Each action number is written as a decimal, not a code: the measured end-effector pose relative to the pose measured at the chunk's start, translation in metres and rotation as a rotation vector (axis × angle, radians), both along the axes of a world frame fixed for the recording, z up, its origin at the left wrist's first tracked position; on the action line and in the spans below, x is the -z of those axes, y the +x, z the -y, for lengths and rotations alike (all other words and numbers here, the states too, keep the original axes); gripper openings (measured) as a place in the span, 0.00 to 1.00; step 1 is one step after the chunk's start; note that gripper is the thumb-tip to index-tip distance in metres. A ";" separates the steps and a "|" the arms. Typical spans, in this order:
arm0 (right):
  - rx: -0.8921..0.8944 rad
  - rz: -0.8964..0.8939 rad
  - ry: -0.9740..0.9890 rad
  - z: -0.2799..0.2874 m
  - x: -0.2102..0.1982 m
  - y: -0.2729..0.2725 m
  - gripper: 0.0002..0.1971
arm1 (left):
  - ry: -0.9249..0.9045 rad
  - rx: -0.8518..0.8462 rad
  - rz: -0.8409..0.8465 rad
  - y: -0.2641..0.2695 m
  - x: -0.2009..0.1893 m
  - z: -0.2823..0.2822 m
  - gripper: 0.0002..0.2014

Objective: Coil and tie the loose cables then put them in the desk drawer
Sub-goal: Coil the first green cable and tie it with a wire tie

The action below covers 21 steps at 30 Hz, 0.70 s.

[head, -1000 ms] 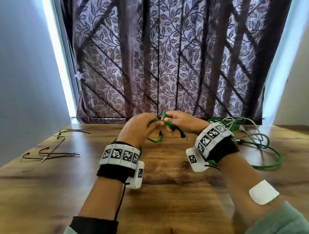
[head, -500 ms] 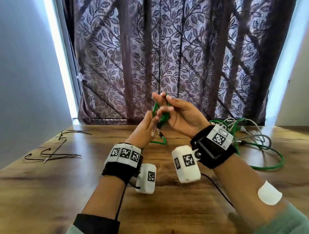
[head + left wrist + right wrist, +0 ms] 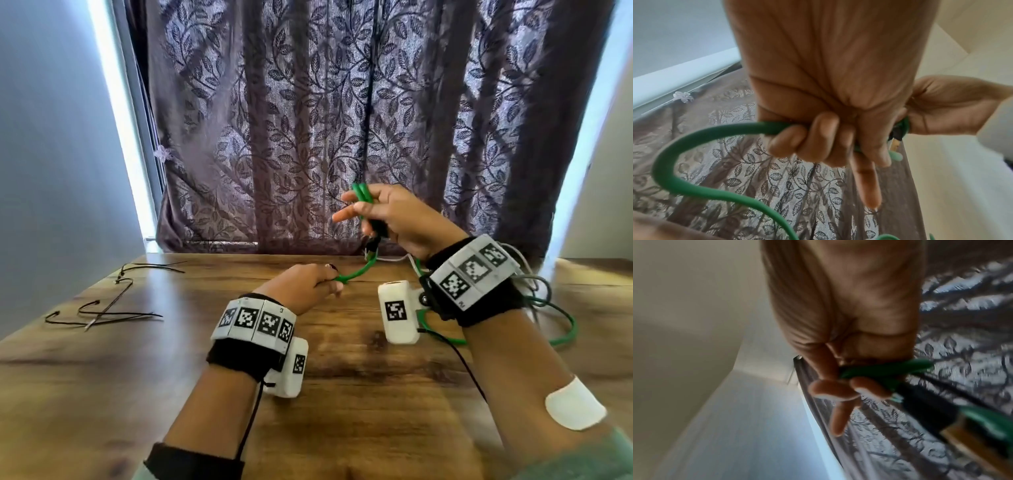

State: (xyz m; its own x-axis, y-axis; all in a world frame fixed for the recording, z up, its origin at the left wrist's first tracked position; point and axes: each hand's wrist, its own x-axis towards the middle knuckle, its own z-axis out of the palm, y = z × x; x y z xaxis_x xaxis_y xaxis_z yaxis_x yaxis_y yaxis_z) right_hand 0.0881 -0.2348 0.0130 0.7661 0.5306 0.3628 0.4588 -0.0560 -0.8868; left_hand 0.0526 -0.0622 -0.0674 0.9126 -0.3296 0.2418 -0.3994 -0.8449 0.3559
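head: worn high, looks forward and down over the bench (image 3: 171, 394) toward the curtain (image 3: 308, 120); both forearms and hands in frame, mid distance.
left wrist: sits under the left hand (image 3: 824, 81), very close, looks along the palm at curled fingers (image 3: 807, 142), faces the curtain.
right wrist: same setup on the right hand (image 3: 849, 305), very close, blurred, tilted up at wall and curtain.
shared: green cable (image 3: 356, 272) and curtain appear in all three; right hand also shows in the left wrist view.
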 end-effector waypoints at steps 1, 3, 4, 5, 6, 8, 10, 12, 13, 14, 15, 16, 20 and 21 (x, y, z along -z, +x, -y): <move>0.002 -0.056 0.052 0.002 -0.002 -0.001 0.09 | 0.001 -0.001 -0.013 0.000 0.000 -0.002 0.11; -0.003 -0.169 0.157 0.007 -0.006 0.000 0.10 | 0.009 -0.016 -0.024 0.000 0.001 -0.007 0.11; 0.001 -0.206 0.188 0.011 -0.007 0.001 0.10 | 0.012 -0.026 -0.025 0.001 0.001 -0.010 0.12; 0.014 -0.220 0.197 0.015 -0.007 0.003 0.11 | 0.009 -0.031 -0.022 0.000 0.000 -0.012 0.12; 0.028 -0.217 0.193 0.018 -0.006 0.004 0.11 | -0.003 -0.029 -0.017 -0.001 -0.001 -0.012 0.13; 0.037 -0.207 0.197 0.016 -0.001 0.008 0.11 | -0.044 0.023 -0.002 -0.004 -0.005 -0.005 0.18; 0.030 -0.207 0.206 0.003 0.011 0.016 0.10 | -0.112 0.119 0.009 -0.009 -0.009 0.005 0.24; -0.006 -0.212 0.143 -0.013 0.028 0.021 0.09 | -0.222 0.236 -0.014 -0.015 -0.014 0.013 0.26; -0.040 -0.240 0.125 -0.020 0.035 0.022 0.09 | -0.283 0.279 -0.046 -0.016 -0.015 0.015 0.26; -0.080 -0.290 0.134 -0.024 0.039 0.022 0.09 | -0.334 0.305 -0.088 -0.017 -0.016 0.016 0.26; -0.118 -0.362 0.165 -0.026 0.042 0.021 0.09 | -0.365 0.312 -0.132 -0.019 -0.016 0.017 0.27; -0.151 -0.451 0.212 -0.026 0.043 0.020 0.09 | -0.373 0.305 -0.173 -0.019 -0.016 0.019 0.27; -0.114 -0.677 0.317 -0.014 0.040 0.023 0.12 | -0.205 0.105 -0.304 -0.015 -0.010 0.017 0.26; -0.083 -0.663 0.290 -0.011 0.040 0.024 0.12 | -0.164 0.002 -0.280 -0.013 -0.009 0.013 0.27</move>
